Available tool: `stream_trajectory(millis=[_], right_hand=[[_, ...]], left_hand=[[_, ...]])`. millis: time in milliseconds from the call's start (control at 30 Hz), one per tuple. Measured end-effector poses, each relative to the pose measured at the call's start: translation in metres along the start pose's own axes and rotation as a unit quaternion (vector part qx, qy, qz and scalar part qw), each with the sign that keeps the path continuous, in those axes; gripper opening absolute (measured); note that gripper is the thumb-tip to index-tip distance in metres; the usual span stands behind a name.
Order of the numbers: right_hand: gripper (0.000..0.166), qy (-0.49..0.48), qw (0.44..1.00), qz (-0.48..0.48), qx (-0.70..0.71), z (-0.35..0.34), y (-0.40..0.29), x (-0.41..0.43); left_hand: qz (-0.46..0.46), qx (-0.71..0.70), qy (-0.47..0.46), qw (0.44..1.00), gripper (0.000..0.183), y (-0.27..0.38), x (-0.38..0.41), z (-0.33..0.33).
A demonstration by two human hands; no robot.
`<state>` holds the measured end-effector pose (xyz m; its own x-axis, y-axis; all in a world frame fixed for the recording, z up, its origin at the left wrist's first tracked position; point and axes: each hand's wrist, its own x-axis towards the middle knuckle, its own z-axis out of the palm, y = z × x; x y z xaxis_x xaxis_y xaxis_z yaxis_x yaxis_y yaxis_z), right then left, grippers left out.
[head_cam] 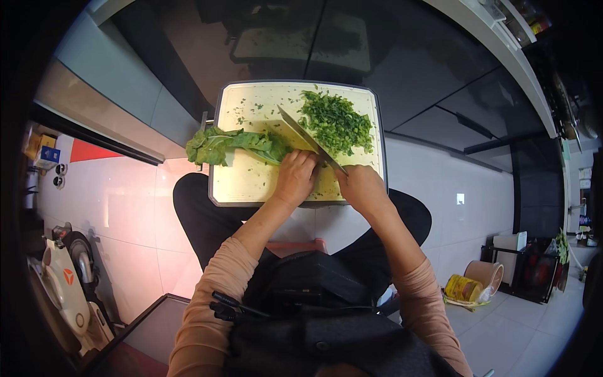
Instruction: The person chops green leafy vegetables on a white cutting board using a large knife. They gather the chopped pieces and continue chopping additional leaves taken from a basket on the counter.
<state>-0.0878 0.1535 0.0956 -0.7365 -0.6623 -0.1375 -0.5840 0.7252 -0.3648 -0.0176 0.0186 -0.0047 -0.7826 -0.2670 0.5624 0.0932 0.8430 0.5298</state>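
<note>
On a pale cutting board [245,186] with a dark rim lies a bunch of leafy greens [245,141], its leaves hanging past the left edge. My left hand [297,173] presses down on the right end of the bunch, fingers curled. A kitchen knife [306,136] is gripped by its handle in my right hand [365,188]. Its blade slants up and left, right beside my left fingertips. A heap of chopped greens [337,122] covers the upper right of the board. Small green bits are scattered elsewhere on it.
Dark glossy cabinets [424,85] stand just beyond the board. To the left on the tiled floor is a cream scooter [63,287]. A yellow container [462,288] and a black rack [527,271] are at the right. My knees flank the board.
</note>
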Motion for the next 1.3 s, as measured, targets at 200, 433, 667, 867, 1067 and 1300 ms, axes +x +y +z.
stream_trajectory(millis=[200, 433, 667, 867, 1067, 1300], right_hand=[[0.025, -0.031, 0.999, 0.031, -0.004, -0.015, 0.021, -0.026], [0.031, 0.004, 0.999, 0.013, 0.033, -0.032, 0.015, -0.047], [0.029, -0.022, 0.999, 0.04, 0.017, -0.034, 0.016, -0.052], [0.028, -0.031, 0.998, 0.045, 0.014, -0.031, 0.008, -0.046], [0.03, -0.008, 0.999, 0.025, 0.025, -0.003, 0.0, -0.016], [0.028, -0.031, 0.999, 0.033, -0.008, -0.003, 0.003, -0.009]], left_hand=[[-0.024, -0.013, -0.014, 1.0, 0.019, 0.002, 0.001, -0.001], [-0.013, -0.021, 0.018, 1.0, 0.018, 0.001, 0.0, 0.001], [-0.003, -0.016, 0.022, 1.0, 0.016, 0.0, -0.001, 0.003], [-0.005, -0.017, 0.014, 1.0, 0.016, 0.0, -0.001, 0.002], [0.003, -0.017, 0.018, 1.0, 0.02, -0.001, -0.001, 0.003], [-0.003, -0.012, 0.006, 1.0, 0.023, -0.001, -0.001, 0.002]])
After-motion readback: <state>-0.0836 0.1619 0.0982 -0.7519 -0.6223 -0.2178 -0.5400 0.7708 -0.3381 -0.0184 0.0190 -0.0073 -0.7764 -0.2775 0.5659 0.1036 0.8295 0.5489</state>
